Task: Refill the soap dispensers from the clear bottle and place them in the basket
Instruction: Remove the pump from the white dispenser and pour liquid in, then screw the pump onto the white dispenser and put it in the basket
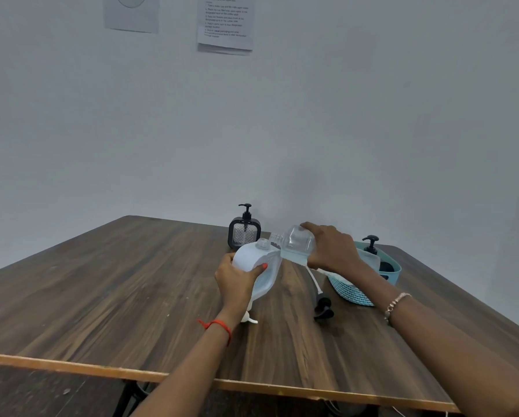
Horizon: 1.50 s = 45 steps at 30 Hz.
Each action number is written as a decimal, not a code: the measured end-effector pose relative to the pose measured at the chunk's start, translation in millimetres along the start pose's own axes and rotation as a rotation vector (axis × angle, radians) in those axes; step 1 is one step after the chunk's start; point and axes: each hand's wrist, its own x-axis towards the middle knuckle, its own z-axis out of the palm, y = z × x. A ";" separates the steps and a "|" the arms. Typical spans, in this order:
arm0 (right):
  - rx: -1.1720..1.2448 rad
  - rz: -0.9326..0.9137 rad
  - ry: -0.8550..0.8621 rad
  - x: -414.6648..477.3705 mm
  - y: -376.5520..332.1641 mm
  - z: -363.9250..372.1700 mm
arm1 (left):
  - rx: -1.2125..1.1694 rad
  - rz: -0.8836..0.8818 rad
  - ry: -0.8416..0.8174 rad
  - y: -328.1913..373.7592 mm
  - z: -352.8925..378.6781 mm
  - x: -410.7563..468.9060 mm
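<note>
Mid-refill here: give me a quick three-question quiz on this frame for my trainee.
1. Which hand holds the clear bottle? A) left B) right C) neither
2. True or false: the black pump head is screwed onto the white dispenser.
3. Fill in: the dispenser with a black pump at the right stands in the ____.

Key:
1. B. The right hand grips it, tilted toward the white dispenser's open neck; the left hand holds that dispenser.
2. False. It lies on the table.
3. basket
</note>
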 end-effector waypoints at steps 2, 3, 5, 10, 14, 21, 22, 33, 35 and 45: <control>0.095 0.042 -0.025 1.1 -0.1 0.6 | -0.024 -0.021 0.003 0.3 -1.6 2.3; 0.149 0.062 -0.040 1.6 -0.1 1.3 | -0.035 -0.031 0.002 0.1 -3.0 3.7; 0.265 0.099 -0.042 2.6 0.3 3.4 | -0.049 -0.043 -0.001 -0.5 -5.8 6.8; 0.680 0.208 0.029 6.2 5.5 11.8 | -0.048 -0.041 -0.004 -2.5 -12.2 14.2; 0.988 0.328 0.064 8.5 10.1 29.1 | -0.051 -0.049 0.004 -6.9 -17.6 21.1; 1.382 0.395 0.036 13.2 15.9 62.1 | -0.079 -0.073 0.028 -15.8 -26.7 34.7; 1.412 0.396 0.021 14.8 16.0 66.3 | -0.089 -0.074 0.027 -16.8 -27.9 36.6; 1.301 0.300 -0.094 25.7 23.5 82.6 | -0.134 -0.135 -0.013 -31.6 -37.7 52.7; 1.058 0.234 0.195 20.3 15.5 73.9 | -0.141 -0.128 -0.017 -31.1 -38.7 54.6; -0.017 -0.717 -0.189 -29.4 -60.3 128.3 | -0.165 -0.125 -0.024 -21.9 -43.6 61.9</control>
